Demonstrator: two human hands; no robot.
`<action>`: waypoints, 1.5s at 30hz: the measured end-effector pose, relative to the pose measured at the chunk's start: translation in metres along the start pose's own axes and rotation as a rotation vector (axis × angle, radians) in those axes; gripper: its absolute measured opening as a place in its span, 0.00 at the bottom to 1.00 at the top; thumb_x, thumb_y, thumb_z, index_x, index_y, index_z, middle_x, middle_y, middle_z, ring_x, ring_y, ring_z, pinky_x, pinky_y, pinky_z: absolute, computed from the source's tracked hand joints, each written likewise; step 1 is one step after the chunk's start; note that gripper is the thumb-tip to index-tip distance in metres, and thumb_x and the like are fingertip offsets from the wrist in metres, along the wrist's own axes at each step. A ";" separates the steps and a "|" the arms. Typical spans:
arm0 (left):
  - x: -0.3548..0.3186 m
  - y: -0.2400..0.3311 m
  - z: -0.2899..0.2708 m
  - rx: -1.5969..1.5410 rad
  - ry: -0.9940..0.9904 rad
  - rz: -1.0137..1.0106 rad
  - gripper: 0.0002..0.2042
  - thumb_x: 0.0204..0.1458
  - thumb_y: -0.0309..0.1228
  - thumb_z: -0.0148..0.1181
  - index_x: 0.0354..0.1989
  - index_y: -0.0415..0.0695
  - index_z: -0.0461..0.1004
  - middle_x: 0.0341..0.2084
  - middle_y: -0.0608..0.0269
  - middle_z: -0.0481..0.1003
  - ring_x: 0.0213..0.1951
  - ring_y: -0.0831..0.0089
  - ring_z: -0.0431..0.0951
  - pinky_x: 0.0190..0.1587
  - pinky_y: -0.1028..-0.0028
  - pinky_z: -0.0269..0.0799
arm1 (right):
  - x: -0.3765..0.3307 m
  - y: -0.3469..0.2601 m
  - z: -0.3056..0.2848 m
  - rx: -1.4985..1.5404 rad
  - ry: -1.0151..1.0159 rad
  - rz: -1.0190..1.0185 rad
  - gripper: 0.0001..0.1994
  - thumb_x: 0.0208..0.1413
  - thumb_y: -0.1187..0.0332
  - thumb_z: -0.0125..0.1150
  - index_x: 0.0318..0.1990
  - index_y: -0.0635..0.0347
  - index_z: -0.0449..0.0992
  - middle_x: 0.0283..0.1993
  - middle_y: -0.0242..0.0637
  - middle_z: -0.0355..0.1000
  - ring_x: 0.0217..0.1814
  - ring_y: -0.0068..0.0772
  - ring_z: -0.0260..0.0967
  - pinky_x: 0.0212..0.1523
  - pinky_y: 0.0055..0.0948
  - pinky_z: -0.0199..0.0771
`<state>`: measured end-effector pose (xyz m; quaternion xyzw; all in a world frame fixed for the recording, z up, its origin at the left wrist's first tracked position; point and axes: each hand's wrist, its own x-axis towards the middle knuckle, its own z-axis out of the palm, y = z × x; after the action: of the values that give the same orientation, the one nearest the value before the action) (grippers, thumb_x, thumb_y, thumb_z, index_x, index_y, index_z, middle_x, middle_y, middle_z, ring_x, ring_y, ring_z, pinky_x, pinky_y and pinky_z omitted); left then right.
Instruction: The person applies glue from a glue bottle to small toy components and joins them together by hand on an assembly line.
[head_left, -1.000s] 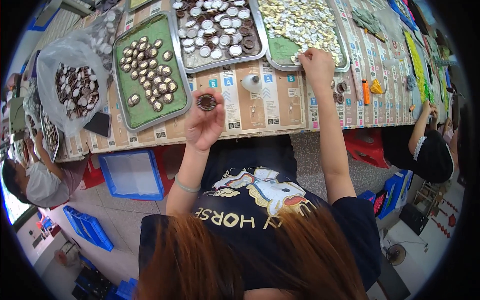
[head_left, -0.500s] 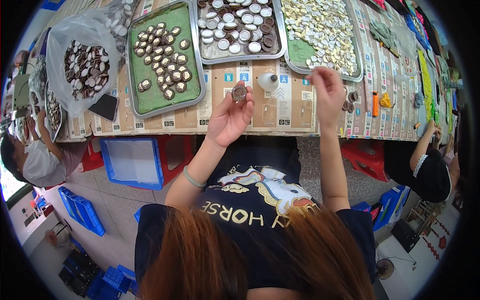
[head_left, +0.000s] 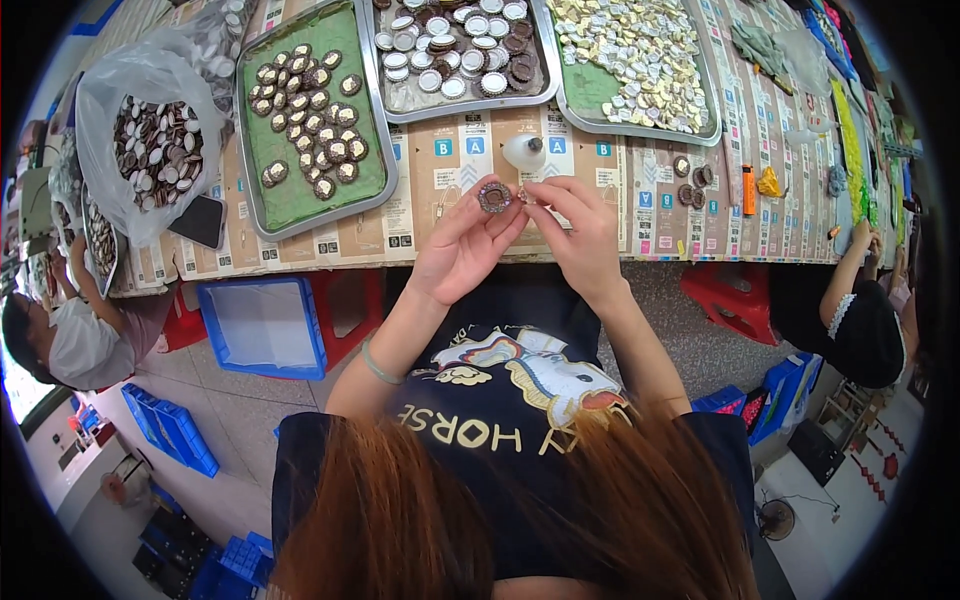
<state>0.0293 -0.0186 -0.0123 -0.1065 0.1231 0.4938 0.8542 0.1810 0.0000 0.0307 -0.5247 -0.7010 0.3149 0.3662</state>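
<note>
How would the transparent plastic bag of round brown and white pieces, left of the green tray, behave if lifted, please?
The transparent plastic bag is likely floppy: its walls look creased. It may be heavy for such thin-looking material, since many round brown and white pieces lie inside. If tilted, it could spill some, because its mouth appears open.

From head height, one wide fisheye view looks steeply down, close over dark shirt (head_left: 515,480) and table (head_left: 430,150).
</note>
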 end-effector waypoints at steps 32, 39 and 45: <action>-0.011 0.008 0.014 0.256 0.053 -0.092 0.15 0.51 0.33 0.48 0.46 0.42 0.61 0.35 0.66 0.68 0.39 0.76 0.68 0.42 0.76 0.64 | 0.011 -0.012 0.000 0.037 -0.073 -0.225 0.05 0.37 0.79 0.58 0.27 0.64 0.74 0.29 0.37 0.70 0.33 0.34 0.66 0.33 0.26 0.66; -0.011 0.008 0.018 0.268 0.050 -0.074 0.16 0.52 0.33 0.47 0.47 0.41 0.61 0.37 0.66 0.68 0.39 0.76 0.68 0.43 0.76 0.64 | 0.010 -0.019 -0.001 0.069 -0.088 -0.181 0.07 0.38 0.78 0.57 0.30 0.64 0.74 0.36 0.39 0.69 0.36 0.35 0.67 0.36 0.27 0.67; -0.010 0.011 0.029 0.402 0.087 -0.080 0.14 0.51 0.30 0.46 0.46 0.41 0.62 0.39 0.64 0.68 0.40 0.76 0.69 0.44 0.74 0.64 | 0.007 -0.020 -0.004 0.095 -0.100 -0.109 0.22 0.37 0.77 0.58 0.45 0.63 0.65 0.38 0.41 0.66 0.39 0.39 0.64 0.39 0.31 0.65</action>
<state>0.0183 -0.0126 0.0180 0.0401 0.2518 0.4198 0.8711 0.1726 0.0020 0.0508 -0.4516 -0.7301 0.3532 0.3719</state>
